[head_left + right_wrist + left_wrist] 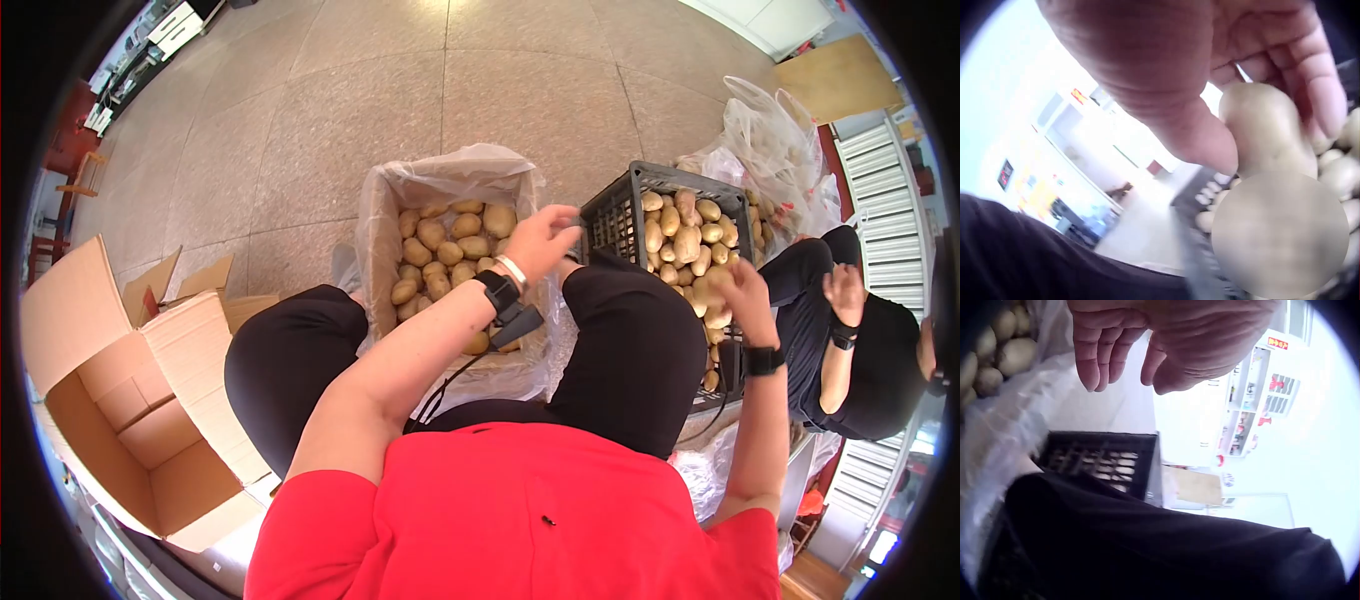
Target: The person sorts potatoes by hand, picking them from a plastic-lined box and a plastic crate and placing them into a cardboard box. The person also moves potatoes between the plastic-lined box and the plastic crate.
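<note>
My right hand (742, 298) is over the black plastic crate (612, 220) of potatoes, on my right. In the right wrist view, its thumb and fingers grip a large, elongated potato (1263, 119); the potato's lower part is blurred. Between my knees stands a box lined with clear plastic (372, 235), with many potatoes (432, 235) inside. My left hand (540, 243) hovers at the right rim of this box. Its fingers (1086, 359) hang loosely bent with nothing in them, as the left wrist view shows.
An open cardboard box (190, 370) lies to my left. Plastic bags (765, 130) sit behind the crate. Another person in dark clothes (880, 370) sits at the far right, one hand raised. My knees (640, 330) flank the lined box.
</note>
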The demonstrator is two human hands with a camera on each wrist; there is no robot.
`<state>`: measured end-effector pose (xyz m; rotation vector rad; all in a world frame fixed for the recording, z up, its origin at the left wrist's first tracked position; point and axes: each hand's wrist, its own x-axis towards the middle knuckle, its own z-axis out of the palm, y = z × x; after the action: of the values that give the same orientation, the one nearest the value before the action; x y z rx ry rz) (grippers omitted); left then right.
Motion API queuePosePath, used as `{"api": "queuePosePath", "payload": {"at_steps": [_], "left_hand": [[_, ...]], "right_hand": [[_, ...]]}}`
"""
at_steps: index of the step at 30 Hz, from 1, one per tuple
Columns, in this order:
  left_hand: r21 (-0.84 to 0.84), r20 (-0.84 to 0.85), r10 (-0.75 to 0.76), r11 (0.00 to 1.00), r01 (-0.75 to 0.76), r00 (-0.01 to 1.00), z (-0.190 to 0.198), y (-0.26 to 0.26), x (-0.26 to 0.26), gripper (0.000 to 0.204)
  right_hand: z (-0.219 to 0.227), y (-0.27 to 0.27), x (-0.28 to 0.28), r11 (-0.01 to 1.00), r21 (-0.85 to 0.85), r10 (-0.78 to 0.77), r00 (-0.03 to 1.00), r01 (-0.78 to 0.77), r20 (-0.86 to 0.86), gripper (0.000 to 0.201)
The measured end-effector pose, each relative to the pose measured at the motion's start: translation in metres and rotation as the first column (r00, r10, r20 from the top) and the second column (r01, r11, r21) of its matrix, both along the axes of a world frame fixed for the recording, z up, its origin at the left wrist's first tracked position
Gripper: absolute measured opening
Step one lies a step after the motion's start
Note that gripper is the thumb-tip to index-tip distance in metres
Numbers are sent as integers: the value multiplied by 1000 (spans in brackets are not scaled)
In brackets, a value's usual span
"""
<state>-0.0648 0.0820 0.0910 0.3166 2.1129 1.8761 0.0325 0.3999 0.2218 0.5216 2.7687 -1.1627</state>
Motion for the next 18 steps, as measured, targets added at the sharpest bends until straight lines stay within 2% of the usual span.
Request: {"api": "queuePosePath", "payload": {"at_steps": [1,2,3,5,6,8,9,10,12,14,16,18], "left_hand": [[81,25,-37,996,35,999,21,7,4,40],[160,47,-75,985,67,996,40,12,8,46],[159,44,-70,985,62,997,52,17,10,46],[315,3,-96,945,90,995,68,22,14,62],[314,5,-91,946,85,996,72,22,13,62],[443,4,-170,884,151,985,75,21,11,73],[495,73,-113,866,62,991,75,22,11,65],[494,75,-112,868,60,991,67,19,7,65],[233,193,-55,973,9,980,36,6,-6,56],[-52,216,86,996,-76,973,4,-14,-11,50],[-206,309,264,956,-207,914,-70,-32,-22,51],[-348,250,423,879,-327,871,-120,-58,-20,50]], "right_hand": [[18,-23,-17,990,-138,19,1000,-18,5,32],[31,-38,-33,981,-156,122,992,-116,29,33],[41,-53,-48,961,-177,226,973,-214,51,34],[55,-88,-74,925,-180,360,923,-334,134,37],[53,-99,-84,923,-182,365,921,-339,135,37],[49,-117,-99,827,-452,477,842,-333,252,38],[47,-125,-102,805,-496,478,851,-326,216,38],[44,-124,-106,804,-498,479,851,-325,217,38],[33,-115,-113,846,-393,432,895,-360,109,35],[16,-86,-111,870,-352,396,915,-346,79,37],[-22,-38,-105,940,22,340,940,-339,-19,37],[-41,-9,-82,900,321,240,949,-297,204,40]]}}
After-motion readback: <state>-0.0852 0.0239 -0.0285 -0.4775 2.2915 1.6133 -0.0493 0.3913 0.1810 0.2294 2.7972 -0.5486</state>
